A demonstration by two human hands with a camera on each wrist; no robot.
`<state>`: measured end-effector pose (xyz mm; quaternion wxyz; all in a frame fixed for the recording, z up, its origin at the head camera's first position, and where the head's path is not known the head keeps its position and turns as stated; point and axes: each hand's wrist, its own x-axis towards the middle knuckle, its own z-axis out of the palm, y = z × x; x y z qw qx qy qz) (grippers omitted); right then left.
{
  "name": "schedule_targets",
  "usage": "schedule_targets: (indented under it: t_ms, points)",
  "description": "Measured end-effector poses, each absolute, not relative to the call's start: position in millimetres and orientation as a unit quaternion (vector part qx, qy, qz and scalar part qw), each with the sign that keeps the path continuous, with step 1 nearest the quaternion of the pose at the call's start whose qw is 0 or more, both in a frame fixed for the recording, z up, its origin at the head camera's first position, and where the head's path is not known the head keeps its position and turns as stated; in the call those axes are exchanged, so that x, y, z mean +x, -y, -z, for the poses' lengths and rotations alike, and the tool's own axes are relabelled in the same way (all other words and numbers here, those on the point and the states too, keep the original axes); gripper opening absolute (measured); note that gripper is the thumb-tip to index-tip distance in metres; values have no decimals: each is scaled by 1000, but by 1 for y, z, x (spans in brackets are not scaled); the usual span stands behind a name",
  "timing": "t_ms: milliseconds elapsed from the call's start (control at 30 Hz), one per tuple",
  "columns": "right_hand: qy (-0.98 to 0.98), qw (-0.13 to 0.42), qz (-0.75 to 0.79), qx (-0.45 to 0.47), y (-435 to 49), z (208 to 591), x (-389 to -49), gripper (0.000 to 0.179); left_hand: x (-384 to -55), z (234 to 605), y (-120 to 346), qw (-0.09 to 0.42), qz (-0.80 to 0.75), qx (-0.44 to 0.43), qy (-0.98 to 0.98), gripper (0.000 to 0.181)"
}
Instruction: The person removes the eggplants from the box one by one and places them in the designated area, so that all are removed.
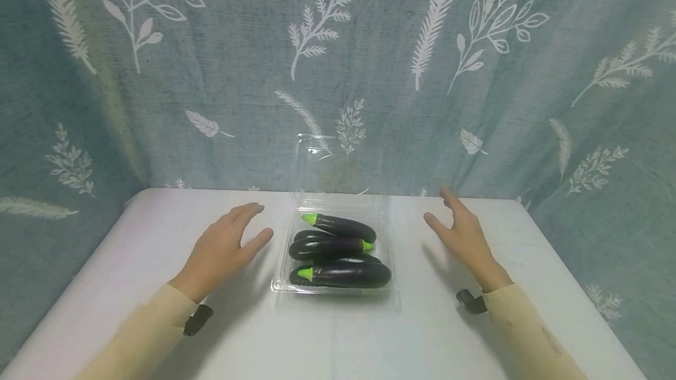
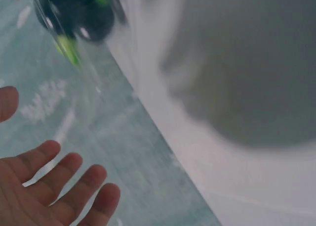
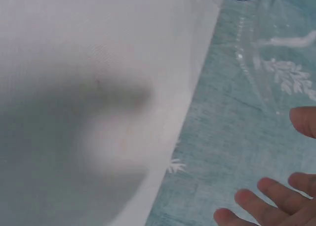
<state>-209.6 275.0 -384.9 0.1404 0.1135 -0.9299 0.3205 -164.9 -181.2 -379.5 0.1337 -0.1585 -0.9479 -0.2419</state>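
Several dark purple eggplants (image 1: 345, 275) with green stem ends lie in a clear plastic clamshell box (image 1: 338, 291) at the middle of the table. Its see-through lid (image 1: 338, 169) stands raised at the back. My left hand (image 1: 219, 251) hovers to the left of the box, fingers spread and nothing held. To the right of the box, farther off, my right hand (image 1: 467, 242) is also held apart from it, thumb and fingers extended. In the left wrist view the eggplants (image 2: 94, 21) show at the top; in the right wrist view part of the clear lid (image 3: 256, 63) appears.
A white table (image 1: 338, 339) carries the box. Behind it and at both sides hangs a grey-green curtain (image 1: 237, 87) with white leaf prints. Dark wrist-worn devices (image 1: 198, 320) sit under both cream sleeves (image 1: 142, 333).
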Motion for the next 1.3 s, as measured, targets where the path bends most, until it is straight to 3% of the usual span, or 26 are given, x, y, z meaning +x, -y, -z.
schedule_targets:
  t_ms: [167,400,1033,1300]
  points:
    - [927,126,-332,118,-270,379,-198,86,-146,387,164,117,228,-187,948,84]
    - [927,101,-318,172,-250,371,-182,83,-128,396,149,69,190,-209,957,108]
    - [900,25,-256,351,-192,366,-140,72,-121,407,140,62,178,-215,958,109]
    - [893,77,-192,399,-181,380,-139,59,-119,411,140,61,196,-215,955,106]
